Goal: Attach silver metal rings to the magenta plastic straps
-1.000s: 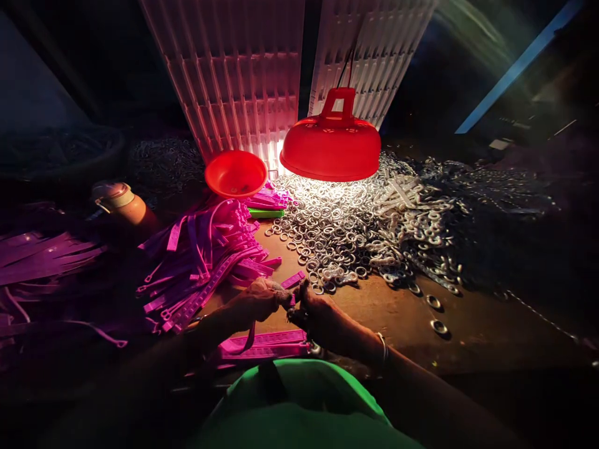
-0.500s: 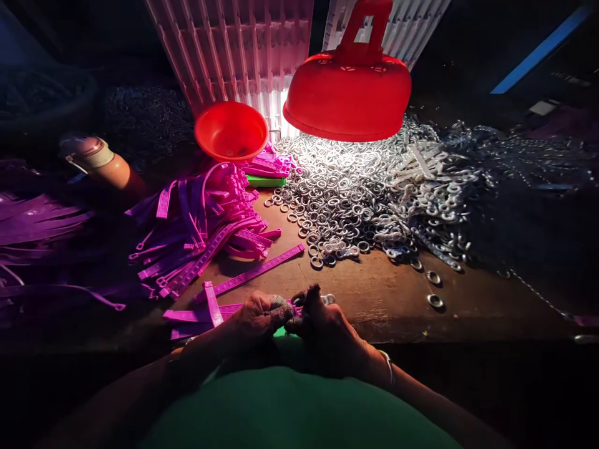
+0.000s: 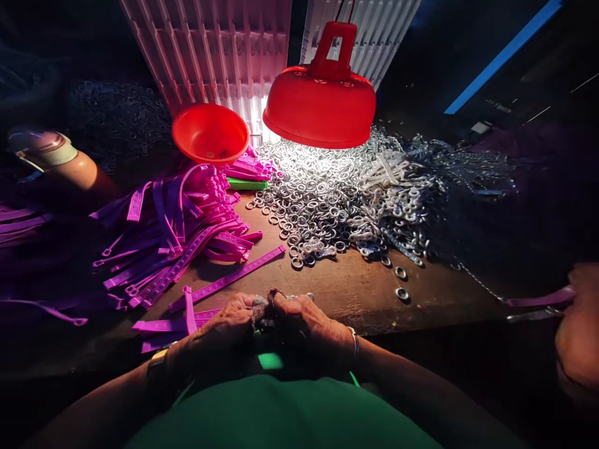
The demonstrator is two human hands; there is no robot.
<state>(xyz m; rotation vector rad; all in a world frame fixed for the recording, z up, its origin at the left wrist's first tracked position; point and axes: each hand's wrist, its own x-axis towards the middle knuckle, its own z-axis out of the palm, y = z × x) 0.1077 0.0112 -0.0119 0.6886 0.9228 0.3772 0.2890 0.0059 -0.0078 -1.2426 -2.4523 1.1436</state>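
My left hand [image 3: 234, 318] and my right hand [image 3: 311, 319] meet at the table's front edge, fingers pinched together. Dark, worn wrappings cover some fingertips. What they pinch is hidden between the fingers. Small silver rings [image 3: 309, 296] peek out just behind my right hand. Beside my left hand lie several loose magenta plastic straps [image 3: 189, 310], one across the others. A single strap [image 3: 229, 277] lies slanted just beyond. Farther left is a heaped bundle of magenta straps [image 3: 187, 215]. A large pile of silver metal rings [image 3: 322, 199] spreads ahead of my hands.
A red lamp [image 3: 321, 109] hangs low over the rings. Behind the straps sits a red bowl [image 3: 210, 134], with a green piece [image 3: 248, 184] below it. Another person's hand [image 3: 580, 330] holds a purple strap at the right; another person's arm [image 3: 70, 162] is at left.
The view has shifted, so the table's contents appear farther left. My hands stay pinched together. Another person's hand with a strap has come into view at the right edge.
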